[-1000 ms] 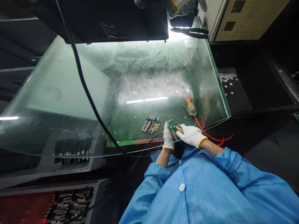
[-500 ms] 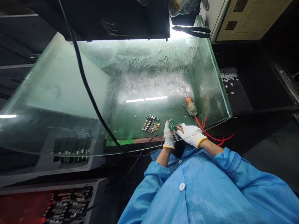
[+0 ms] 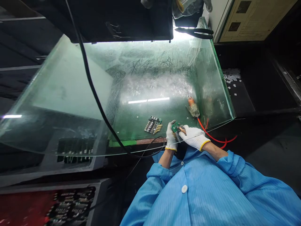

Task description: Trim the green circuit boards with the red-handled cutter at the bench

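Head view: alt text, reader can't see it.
White-gloved left hand holds a green circuit board; the gloved right hand touches it. Seen through glass, another board lies to their left, an orange object to their right.

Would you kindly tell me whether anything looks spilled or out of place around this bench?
Yes: small white square pieces lie scattered beside a denser patch on the dark surface right of the curved greenish glass panel, as if spilled.

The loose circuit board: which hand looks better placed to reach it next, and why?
Probably the left hand: it is nearer the loose circuit board, while the right hand lies farther off. However, the left hand holds a green board, so it isn't free.
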Demonstrator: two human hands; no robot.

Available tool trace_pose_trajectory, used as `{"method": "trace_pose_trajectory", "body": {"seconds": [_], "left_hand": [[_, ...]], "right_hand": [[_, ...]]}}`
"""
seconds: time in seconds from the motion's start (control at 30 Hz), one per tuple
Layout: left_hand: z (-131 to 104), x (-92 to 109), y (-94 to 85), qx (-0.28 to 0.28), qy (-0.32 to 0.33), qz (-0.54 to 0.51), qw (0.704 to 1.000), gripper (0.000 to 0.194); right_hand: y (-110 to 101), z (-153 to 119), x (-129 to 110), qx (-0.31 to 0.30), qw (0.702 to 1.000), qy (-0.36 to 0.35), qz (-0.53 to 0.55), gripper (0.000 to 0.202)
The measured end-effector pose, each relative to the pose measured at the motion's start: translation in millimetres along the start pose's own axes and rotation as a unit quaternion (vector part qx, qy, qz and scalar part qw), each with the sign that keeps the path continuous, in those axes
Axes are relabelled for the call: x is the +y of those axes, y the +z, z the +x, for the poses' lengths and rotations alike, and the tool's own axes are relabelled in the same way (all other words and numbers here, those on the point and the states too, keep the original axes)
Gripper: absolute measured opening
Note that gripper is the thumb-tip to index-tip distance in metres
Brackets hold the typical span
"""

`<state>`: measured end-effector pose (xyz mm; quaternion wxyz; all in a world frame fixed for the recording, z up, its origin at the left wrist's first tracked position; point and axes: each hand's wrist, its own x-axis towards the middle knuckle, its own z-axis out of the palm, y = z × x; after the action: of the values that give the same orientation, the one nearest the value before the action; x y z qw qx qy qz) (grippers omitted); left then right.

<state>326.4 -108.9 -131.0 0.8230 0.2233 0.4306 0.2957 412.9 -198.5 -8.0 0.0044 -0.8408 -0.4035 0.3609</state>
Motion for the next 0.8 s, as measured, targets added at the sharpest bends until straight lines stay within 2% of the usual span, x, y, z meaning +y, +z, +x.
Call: {"method": "trace_pose_trajectory", "body": {"seconds": [0.33, 0.6, 0.8], "left_hand": [[-7.7, 5.3, 8.3, 0.011, -0.009, -0.017, 1.000, 0.046], [-7.0, 1.2, 4.4, 0.003, 0.022, 0.012, 1.000, 0.050], [-7.3, 3.7, 4.7, -0.007, 0.011, 0.007, 1.000, 0.055]], "right_hand": [[0.3, 1.6, 2.6, -0.011, 1.000, -0.005, 0.009, 0.047], [-3.1, 1.7, 3.8, -0.017, 1.000, -0.007, 0.008, 0.048], [1.3, 0.0, 9.5, -0.018, 0.999, 0.003, 0.039, 0.050]]}}
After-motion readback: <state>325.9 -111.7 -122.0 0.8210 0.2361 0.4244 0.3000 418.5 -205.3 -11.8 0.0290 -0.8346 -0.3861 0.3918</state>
